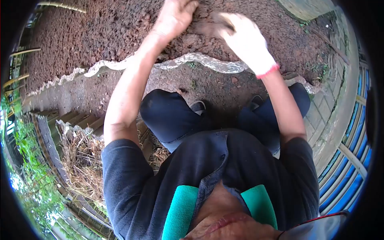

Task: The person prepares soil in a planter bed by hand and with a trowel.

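Note:
My left hand (176, 16) is bare and hangs over the dark brown soil (112, 36) at the top of the view. Its fingers are curled, and whether they hold anything is hidden. To its right my right hand (246, 36) wears a white glove with a red cuff. Motion smears its fingertips, but the thumb and fingers stand apart near the soil. A wavy grey edging sheet (192, 60) runs beneath both forearms, along the near side of the soil bed.
Dry straw (86, 160) lies at the lower left beside corrugated sheets. A paved strip (324, 108) and blue slatted panels (344, 176) are on the right. A pale rounded object (308, 8) stands at the upper right. Green plants (30, 160) grow at far left.

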### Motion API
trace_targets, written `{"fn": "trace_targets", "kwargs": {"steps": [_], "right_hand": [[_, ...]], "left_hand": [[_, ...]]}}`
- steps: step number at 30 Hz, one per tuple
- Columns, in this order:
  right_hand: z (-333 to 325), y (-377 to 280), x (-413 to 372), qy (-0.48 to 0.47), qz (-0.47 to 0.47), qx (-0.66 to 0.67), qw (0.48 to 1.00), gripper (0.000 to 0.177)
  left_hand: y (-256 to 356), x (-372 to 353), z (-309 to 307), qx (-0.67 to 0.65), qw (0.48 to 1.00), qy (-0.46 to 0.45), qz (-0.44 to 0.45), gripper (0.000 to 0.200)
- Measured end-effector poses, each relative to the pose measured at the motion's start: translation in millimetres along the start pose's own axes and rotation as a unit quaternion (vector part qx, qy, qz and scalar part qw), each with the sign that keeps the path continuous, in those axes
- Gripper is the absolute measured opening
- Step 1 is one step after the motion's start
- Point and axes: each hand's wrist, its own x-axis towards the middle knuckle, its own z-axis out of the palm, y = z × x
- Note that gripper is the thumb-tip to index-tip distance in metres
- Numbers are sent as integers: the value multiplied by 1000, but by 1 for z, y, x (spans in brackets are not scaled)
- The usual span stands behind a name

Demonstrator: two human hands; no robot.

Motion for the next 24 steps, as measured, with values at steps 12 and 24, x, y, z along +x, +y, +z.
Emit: {"fn": "trace_targets", "kwargs": {"steps": [12,24], "right_hand": [[-51,-24,63,-176,44,6,983,39],[0,0,56,-99,-86,-96,987,52]], "left_hand": [[28,-77,-31,124,983,-110,-83,68],[22,-84,-3,126,988,-89,-23,43]]}}
